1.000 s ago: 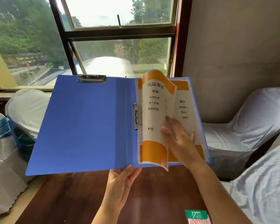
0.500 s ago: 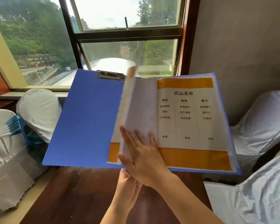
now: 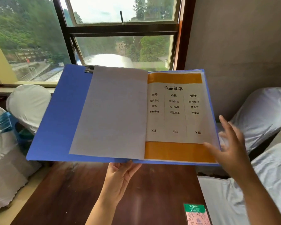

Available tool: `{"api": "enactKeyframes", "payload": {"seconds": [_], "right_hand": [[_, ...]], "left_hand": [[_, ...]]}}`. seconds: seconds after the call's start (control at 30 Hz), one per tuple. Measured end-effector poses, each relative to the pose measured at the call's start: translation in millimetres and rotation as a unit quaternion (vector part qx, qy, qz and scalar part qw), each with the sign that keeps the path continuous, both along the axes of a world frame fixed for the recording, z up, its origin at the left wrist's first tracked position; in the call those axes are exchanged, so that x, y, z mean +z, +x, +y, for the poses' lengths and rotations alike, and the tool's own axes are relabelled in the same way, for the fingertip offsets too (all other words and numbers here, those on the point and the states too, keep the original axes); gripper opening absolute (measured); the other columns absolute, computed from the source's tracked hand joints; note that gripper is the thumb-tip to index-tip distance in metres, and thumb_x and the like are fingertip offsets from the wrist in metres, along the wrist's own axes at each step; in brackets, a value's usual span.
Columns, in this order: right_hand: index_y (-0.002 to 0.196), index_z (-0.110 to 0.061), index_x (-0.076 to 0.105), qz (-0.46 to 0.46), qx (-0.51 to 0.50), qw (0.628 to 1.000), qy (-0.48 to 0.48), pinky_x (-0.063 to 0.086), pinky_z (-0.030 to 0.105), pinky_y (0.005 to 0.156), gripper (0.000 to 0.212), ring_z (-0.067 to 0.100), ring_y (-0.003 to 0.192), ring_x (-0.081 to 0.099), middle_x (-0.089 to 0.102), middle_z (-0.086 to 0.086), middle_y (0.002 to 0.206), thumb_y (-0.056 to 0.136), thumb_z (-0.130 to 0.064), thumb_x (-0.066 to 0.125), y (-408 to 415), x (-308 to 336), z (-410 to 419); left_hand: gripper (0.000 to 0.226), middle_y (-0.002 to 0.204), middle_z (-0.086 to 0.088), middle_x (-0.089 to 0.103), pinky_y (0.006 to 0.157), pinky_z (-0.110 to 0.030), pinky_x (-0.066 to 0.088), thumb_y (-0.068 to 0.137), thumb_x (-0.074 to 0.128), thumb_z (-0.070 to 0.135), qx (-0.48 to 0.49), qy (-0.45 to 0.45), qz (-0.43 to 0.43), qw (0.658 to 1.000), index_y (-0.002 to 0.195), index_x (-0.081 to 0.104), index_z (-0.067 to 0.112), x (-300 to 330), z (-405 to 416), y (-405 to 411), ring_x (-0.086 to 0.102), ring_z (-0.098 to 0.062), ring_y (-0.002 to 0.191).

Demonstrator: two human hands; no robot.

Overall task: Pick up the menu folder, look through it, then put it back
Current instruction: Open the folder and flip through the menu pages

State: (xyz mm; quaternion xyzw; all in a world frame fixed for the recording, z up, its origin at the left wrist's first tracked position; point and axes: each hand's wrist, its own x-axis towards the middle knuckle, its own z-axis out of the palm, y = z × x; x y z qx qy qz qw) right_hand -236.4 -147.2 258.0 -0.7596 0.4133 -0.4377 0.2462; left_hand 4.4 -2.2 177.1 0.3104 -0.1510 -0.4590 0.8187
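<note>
The blue menu folder (image 3: pixel 60 120) is held open in the air above a dark wooden table (image 3: pixel 152 189). A turned page (image 3: pixel 112 114) lies blank side up on its left half. On the right half a menu page (image 3: pixel 173 111) with orange bands shows drink names and prices. My left hand (image 3: pixel 120 179) holds the folder from below at its spine, near the bottom edge. My right hand (image 3: pixel 230 143) is at the lower right corner of the menu page, fingers spread, thumb tip on the page's edge, and somewhat blurred.
White-covered chairs stand at the left (image 3: pixel 28 104) and at the right (image 3: pixel 263 116). A green and pink card (image 3: pixel 196 215) lies on the table's near right part. A window (image 3: pixel 120 38) is straight ahead, with a grey wall (image 3: pixel 242 46) to the right.
My right hand turned a page over to the left, where it now lies flat, then moved across to the folder's lower right corner. The folder sits a little lower and flatter.
</note>
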Motion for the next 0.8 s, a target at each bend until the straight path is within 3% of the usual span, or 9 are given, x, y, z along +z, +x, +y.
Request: {"api": "enactKeyframes", "payload": {"seconds": [0.07,0.13,0.2,0.3,0.5,0.57,0.63,0.7,0.8], "right_hand": [[0.127,-0.045,0.038,-0.096,0.151,0.970,0.166,0.056,0.020,0.067,0.069,0.006,0.095,0.067,0.052,-0.001,0.124,0.080,-0.001,0.062,-20,-4,-5],[0.124,-0.039,0.047,-0.109,0.205,0.953,0.196,0.057,0.020,0.062,0.062,0.002,0.095,0.067,0.059,-0.006,0.115,0.079,0.003,0.058,-35,-9,-11],[0.123,-0.029,0.054,-0.110,0.223,0.945,0.211,0.058,0.023,0.066,0.055,0.007,0.100,0.066,0.061,-0.005,0.118,0.079,0.003,0.058,-41,-12,-11],[0.114,-0.026,0.063,-0.117,0.211,0.950,0.200,0.057,0.024,0.073,0.046,0.012,0.098,0.068,0.068,0.001,0.112,0.078,0.001,0.061,-42,-18,-14],[0.097,-0.015,0.071,-0.108,0.132,0.975,0.139,0.055,0.014,0.065,0.024,0.006,0.079,0.070,0.075,-0.008,0.084,0.074,-0.014,0.066,-34,-22,-17],[0.085,-0.019,0.070,-0.104,0.098,0.983,0.111,0.053,0.011,0.061,0.012,0.003,0.073,0.069,0.074,-0.013,0.075,0.075,-0.012,0.068,-29,-22,-18],[0.078,-0.021,0.068,-0.103,0.075,0.988,0.086,0.051,0.007,0.057,0.015,-0.002,0.068,0.067,0.072,-0.013,0.069,0.077,-0.006,0.069,-23,-23,-18],[0.076,-0.020,0.066,-0.100,0.061,0.991,0.060,0.049,0.005,0.058,0.019,-0.003,0.071,0.065,0.069,-0.006,0.078,0.078,-0.002,0.068,-19,-22,-16],[0.078,-0.014,0.065,-0.047,0.003,0.999,-0.022,0.046,0.005,0.065,0.012,0.007,0.096,0.055,0.055,0.003,0.109,0.076,-0.004,0.070,-13,-16,-9]], "left_hand": [[0.051,0.097,-0.012,0.074,0.065,-0.036,0.059,0.070,0.057,-0.010,-0.002,0.002,-0.010,1.000,0.116,0.052,0.010,-1,1,2,0.070,-0.030,0.093],[0.052,0.102,-0.014,0.070,0.066,-0.035,0.059,0.072,0.056,-0.009,-0.007,0.006,-0.023,1.000,0.120,0.051,0.009,-2,1,3,0.070,-0.029,0.093],[0.053,0.112,-0.017,0.064,0.068,-0.035,0.059,0.073,0.056,-0.008,-0.013,0.011,-0.036,0.999,0.123,0.050,0.011,-5,2,4,0.068,-0.030,0.097],[0.056,0.120,-0.020,0.058,0.069,-0.033,0.059,0.075,0.055,-0.007,-0.022,0.024,-0.047,0.998,0.127,0.049,0.012,-7,2,4,0.065,-0.031,0.103],[0.041,0.101,-0.011,0.071,0.068,-0.034,0.059,0.074,0.053,-0.007,-0.026,0.021,-0.038,0.999,0.109,0.059,0.013,-13,3,4,0.069,-0.027,0.097],[0.040,0.097,-0.009,0.073,0.068,-0.034,0.059,0.074,0.053,-0.007,-0.023,0.018,-0.039,0.999,0.108,0.059,0.012,-13,2,4,0.069,-0.026,0.095],[0.041,0.096,-0.009,0.074,0.068,-0.034,0.059,0.073,0.053,-0.008,-0.021,0.013,-0.036,0.999,0.109,0.059,0.013,-13,2,4,0.070,-0.026,0.094],[0.041,0.095,-0.009,0.074,0.068,-0.034,0.059,0.073,0.053,-0.008,-0.019,0.006,-0.034,0.999,0.108,0.060,0.014,-13,2,5,0.070,-0.026,0.094],[0.041,0.094,-0.008,0.074,0.068,-0.034,0.059,0.073,0.053,-0.007,-0.008,-0.004,-0.037,0.999,0.103,0.065,0.018,-12,1,5,0.070,-0.025,0.093]]}}
